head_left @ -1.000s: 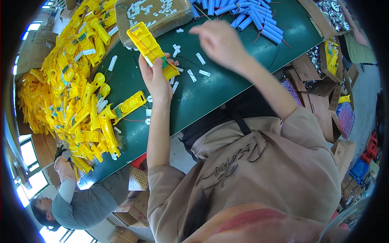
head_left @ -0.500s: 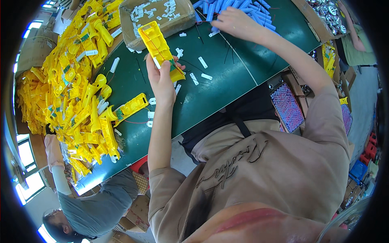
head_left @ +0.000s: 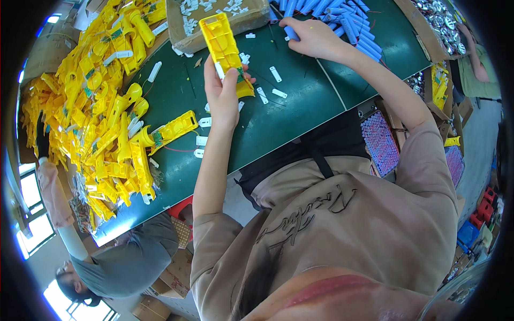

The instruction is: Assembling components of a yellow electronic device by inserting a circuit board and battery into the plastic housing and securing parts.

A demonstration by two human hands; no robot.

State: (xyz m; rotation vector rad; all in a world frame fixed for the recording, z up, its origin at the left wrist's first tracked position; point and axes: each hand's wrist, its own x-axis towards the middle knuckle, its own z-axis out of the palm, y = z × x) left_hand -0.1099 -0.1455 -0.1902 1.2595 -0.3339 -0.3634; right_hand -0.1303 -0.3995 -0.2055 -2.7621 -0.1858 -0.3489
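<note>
My left hand (head_left: 224,93) grips a long yellow plastic housing (head_left: 225,45) by its lower end and holds it above the green table (head_left: 300,101). My right hand (head_left: 313,36) reaches to the far side, its fingers closed around a blue cylindrical cell (head_left: 292,33) at the edge of a heap of blue cells (head_left: 342,21). Small white plastic strips (head_left: 276,75) lie scattered on the table between my two hands.
A big heap of yellow housings (head_left: 101,112) covers the table's left side. A cardboard box of white pieces (head_left: 214,16) stands at the back. Trays of purple cells (head_left: 380,142) sit to my right. Another person in grey (head_left: 118,262) leans at lower left.
My right hand moved from the middle of the table out to the blue cells and closed on one. The left hand kept the yellow housing, shifting a little.
</note>
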